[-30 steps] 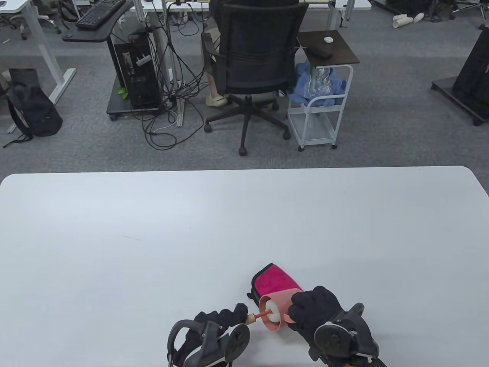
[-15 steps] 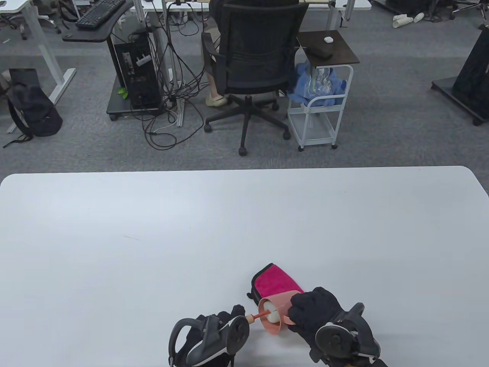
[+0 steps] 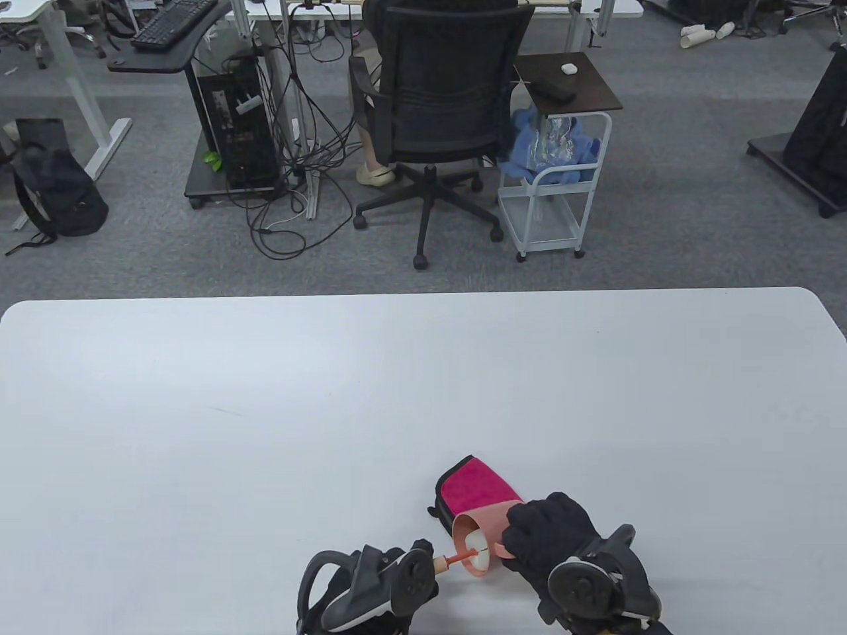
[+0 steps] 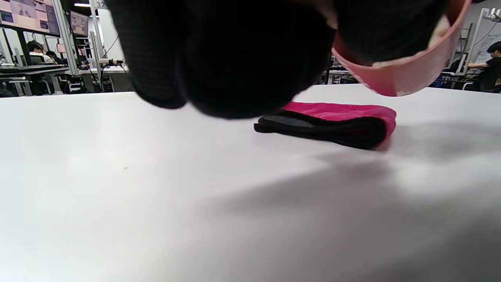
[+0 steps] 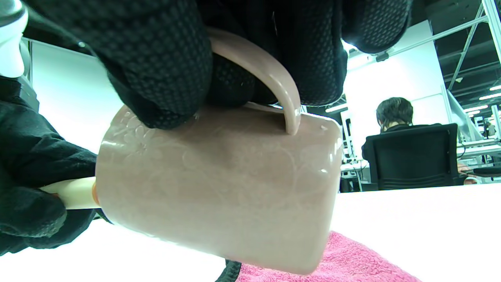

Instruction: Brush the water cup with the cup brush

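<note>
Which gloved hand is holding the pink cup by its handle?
The right hand: its fingers wrap the cup handle. The left hand grips the brush instead.

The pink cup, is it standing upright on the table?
No, the right hand holds the pink cup by its handle, tipped sideways above the table.
</note>
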The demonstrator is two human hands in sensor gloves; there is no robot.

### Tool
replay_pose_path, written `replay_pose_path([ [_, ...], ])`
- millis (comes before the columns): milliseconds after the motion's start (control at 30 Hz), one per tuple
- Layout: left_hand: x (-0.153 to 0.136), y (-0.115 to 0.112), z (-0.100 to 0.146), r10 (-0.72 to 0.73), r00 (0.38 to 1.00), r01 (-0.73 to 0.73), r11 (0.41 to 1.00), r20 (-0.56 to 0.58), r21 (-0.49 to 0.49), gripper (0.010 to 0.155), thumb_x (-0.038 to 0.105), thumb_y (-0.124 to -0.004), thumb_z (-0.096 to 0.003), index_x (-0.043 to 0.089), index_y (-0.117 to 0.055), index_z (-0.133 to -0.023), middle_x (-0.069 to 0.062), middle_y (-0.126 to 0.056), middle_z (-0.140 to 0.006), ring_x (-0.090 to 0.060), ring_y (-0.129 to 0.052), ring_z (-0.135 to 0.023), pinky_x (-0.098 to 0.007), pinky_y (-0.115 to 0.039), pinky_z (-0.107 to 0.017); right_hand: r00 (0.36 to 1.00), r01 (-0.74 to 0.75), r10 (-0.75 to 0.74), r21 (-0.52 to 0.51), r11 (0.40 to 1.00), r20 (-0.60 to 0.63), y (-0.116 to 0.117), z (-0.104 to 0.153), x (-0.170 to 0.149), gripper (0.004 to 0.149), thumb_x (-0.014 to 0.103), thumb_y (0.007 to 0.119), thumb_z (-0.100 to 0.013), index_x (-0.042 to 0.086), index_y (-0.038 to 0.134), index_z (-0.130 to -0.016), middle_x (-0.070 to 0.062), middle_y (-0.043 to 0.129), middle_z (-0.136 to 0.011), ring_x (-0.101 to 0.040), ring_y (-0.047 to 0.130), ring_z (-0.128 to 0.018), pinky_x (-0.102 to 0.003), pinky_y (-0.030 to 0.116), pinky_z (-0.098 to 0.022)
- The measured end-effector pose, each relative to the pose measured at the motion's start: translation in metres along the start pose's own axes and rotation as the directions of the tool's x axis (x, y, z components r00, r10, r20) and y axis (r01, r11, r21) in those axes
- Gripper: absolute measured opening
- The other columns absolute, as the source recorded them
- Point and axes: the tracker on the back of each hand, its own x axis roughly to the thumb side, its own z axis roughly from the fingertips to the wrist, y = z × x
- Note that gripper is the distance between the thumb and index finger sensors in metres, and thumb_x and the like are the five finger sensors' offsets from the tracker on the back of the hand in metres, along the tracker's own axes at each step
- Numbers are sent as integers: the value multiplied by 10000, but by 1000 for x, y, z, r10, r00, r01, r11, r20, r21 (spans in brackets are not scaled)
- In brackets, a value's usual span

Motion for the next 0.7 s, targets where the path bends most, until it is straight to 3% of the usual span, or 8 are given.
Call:
replay_pose_path([
  [300, -6, 4, 3, 65, 997, -67, 996, 42, 63, 587, 519, -753, -400, 258, -721, -925, 60, -955, -578, -145, -1019, -229, -385, -912, -454, 999, 11, -10, 19, 1000, -31, 1, 0, -4, 301, 355, 910, -419, 210, 902, -682, -123, 801, -886, -400, 848, -755, -582, 592, -667],
  [700, -13, 7, 4, 45, 999, -42, 992, -23, 116, 585, 531, -740, -401, 293, -705, -934, 69, -950, -585, -129, -1022, -235, -378, -915, -458, 998, 42, -42, 4, 999, -40, 1, 1, -7, 306, 362, 894, -431, 214, 878, -697, -137, 787, -893, -400, 855, -753, -584, 631, -646],
])
